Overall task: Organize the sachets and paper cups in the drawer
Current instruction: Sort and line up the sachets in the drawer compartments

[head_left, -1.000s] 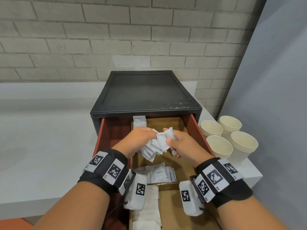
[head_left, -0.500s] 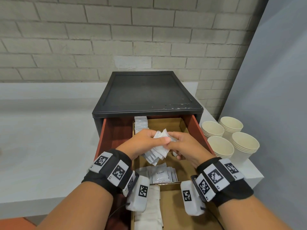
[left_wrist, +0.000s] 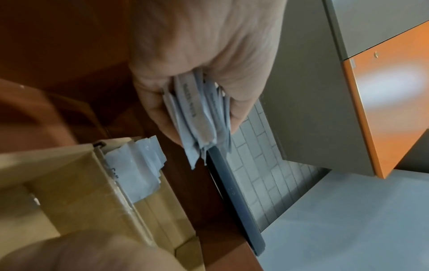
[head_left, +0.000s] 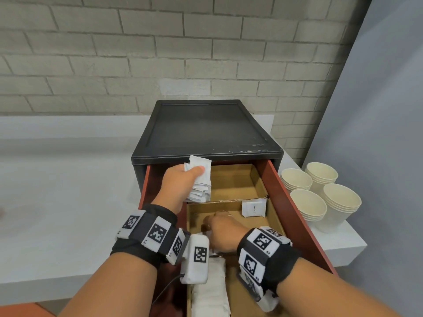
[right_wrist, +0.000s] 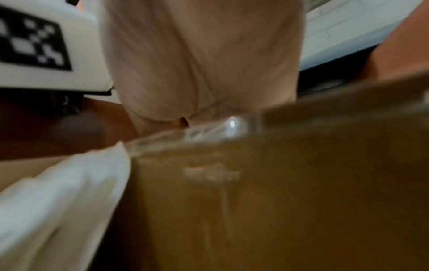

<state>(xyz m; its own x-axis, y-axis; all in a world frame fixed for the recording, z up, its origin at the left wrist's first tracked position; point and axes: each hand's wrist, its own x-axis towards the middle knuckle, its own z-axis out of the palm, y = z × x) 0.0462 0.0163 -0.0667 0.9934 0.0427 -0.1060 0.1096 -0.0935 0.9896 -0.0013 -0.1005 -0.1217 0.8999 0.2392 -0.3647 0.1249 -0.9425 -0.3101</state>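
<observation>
Since half a second ago the two hands have separated: the left hand (head_left: 180,184) has carried the bundle of sachets (head_left: 200,181) to the back left corner of the drawer (head_left: 297,202), and the right hand (head_left: 223,232) has gone down into the middle compartment. The left hand grips the bundle with the thumb on top and the fingers curled around it; in the left wrist view the sachets (left_wrist: 199,117) are thin white paper packets, pressed together like a fan, with small dark print on their edges. The right hand has its fingers bent down onto the cardboard floor near some white packets, but I cannot tell if it holds anything, because the right wrist view is blurred. One more sachet (head_left: 254,208) with the word "Cream" leans against the cardboard divider (head_left: 229,200) at the back right of the middle compartment, and a white pile of packets (head_left: 210,291) lies in the front compartment. The drawer is red-brown, lined with brown cardboard that makes three visible compartments, and it is pulled out from a black cabinet (head_left: 206,131). The cabinet stands on a white counter (head_left: 57,202) before a wall of pale bricks (head_left: 160,53); a grey panel (head_left: 377,110) is on the right. Four stacks of paper cups (head_left: 320,197) stand on the counter just beside the drawer, on its right.
</observation>
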